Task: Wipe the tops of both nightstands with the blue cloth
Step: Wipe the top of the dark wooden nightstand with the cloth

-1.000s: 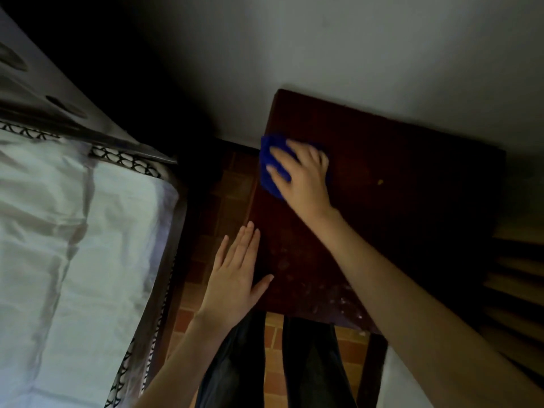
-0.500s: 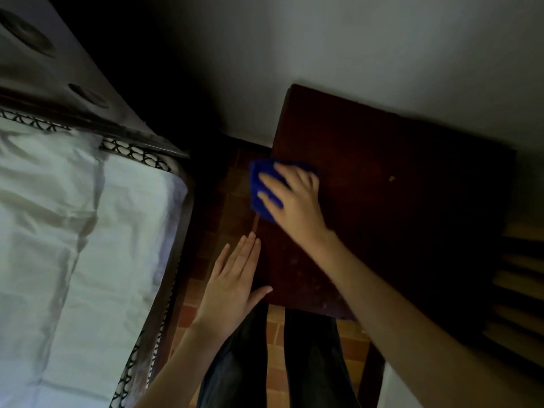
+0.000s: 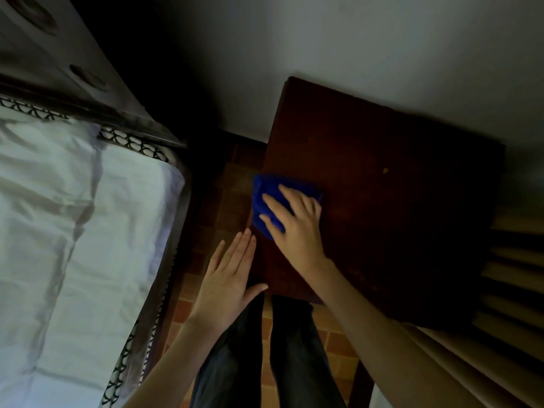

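A dark wooden nightstand [image 3: 382,201] stands against the wall, right of the bed. My right hand [image 3: 297,225] presses the blue cloth [image 3: 265,198] flat on the top, at its left edge; part of the cloth hangs over that edge. My left hand [image 3: 229,278] is flat with fingers together, held at the nightstand's front-left corner, just below the cloth, holding nothing. A small pale speck [image 3: 385,171] lies on the top, right of the cloth.
A bed with white sheets [image 3: 73,231] and a patterned border fills the left side, its headboard [image 3: 59,69] at the top left. A narrow strip of tiled floor [image 3: 223,184] separates bed and nightstand. My dark trouser legs [image 3: 265,348] stand below. Slatted wood [image 3: 515,275] lies at the right.
My right hand has slid the blue cloth along the left edge of the nightstand top toward me. My left hand has stayed at the front-left corner.
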